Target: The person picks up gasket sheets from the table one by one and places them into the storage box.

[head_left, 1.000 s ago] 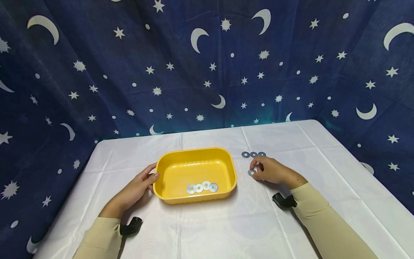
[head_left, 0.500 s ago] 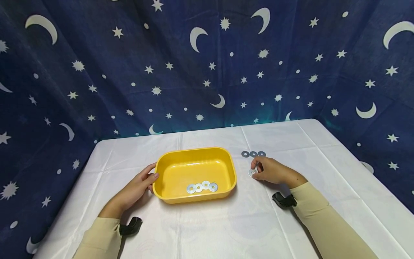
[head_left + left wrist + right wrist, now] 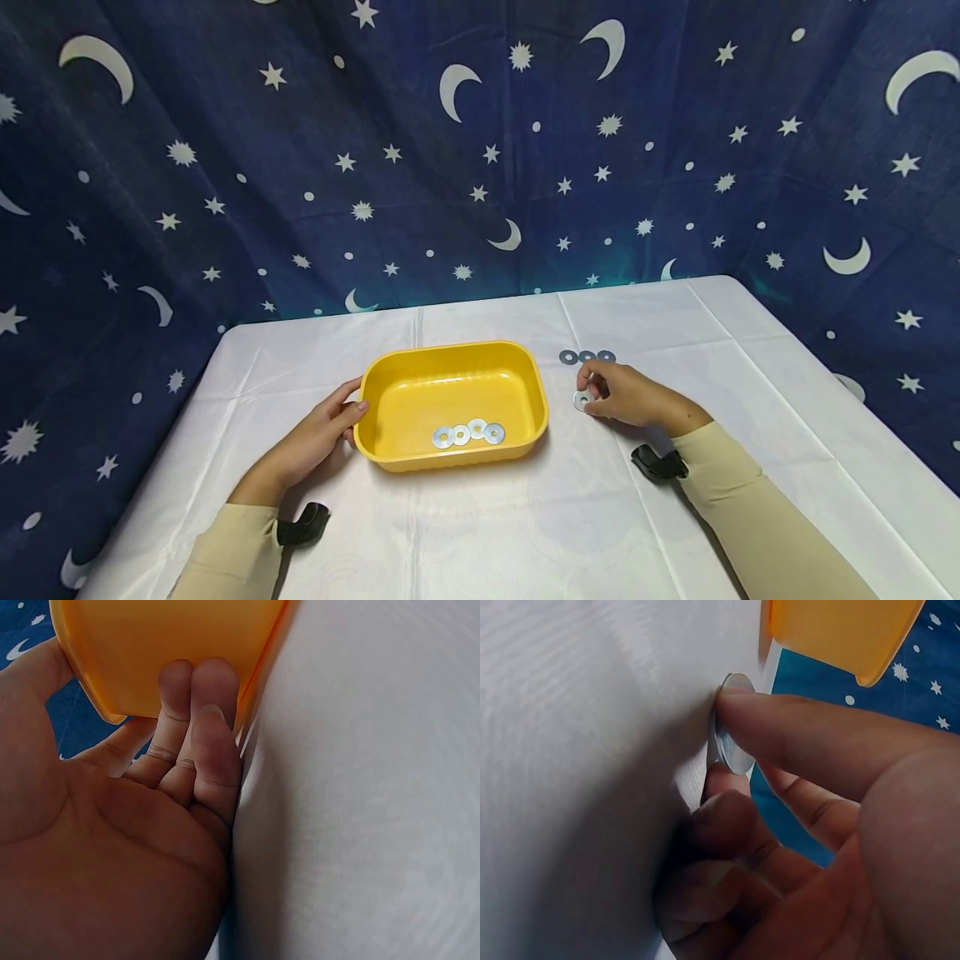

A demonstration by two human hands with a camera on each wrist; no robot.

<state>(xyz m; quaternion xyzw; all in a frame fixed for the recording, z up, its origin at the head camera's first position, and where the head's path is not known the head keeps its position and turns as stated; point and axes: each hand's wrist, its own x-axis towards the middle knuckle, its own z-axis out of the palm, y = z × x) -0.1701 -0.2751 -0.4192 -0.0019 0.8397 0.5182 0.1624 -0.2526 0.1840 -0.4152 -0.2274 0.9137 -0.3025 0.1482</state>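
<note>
A yellow plastic tray sits on the table in the head view, with several flat metal washers lying inside near its front wall. My left hand grips the tray's left end, thumb over the rim and fingers against the outer wall. To the right of the tray, my right hand pinches one washer between thumb and fingers, close to the tablecloth. Whether the washer still touches the cloth I cannot tell. Just behind that hand, three more washers lie side by side in a row.
A white cloth with fold creases covers the table. Behind and beside it hangs a dark blue curtain with moons and stars. Each wrist carries a black camera mount.
The pinched washer has shifted very slightly left, and more of its face shows from under my right fingertips. My left hand and the tray stay in place.
</note>
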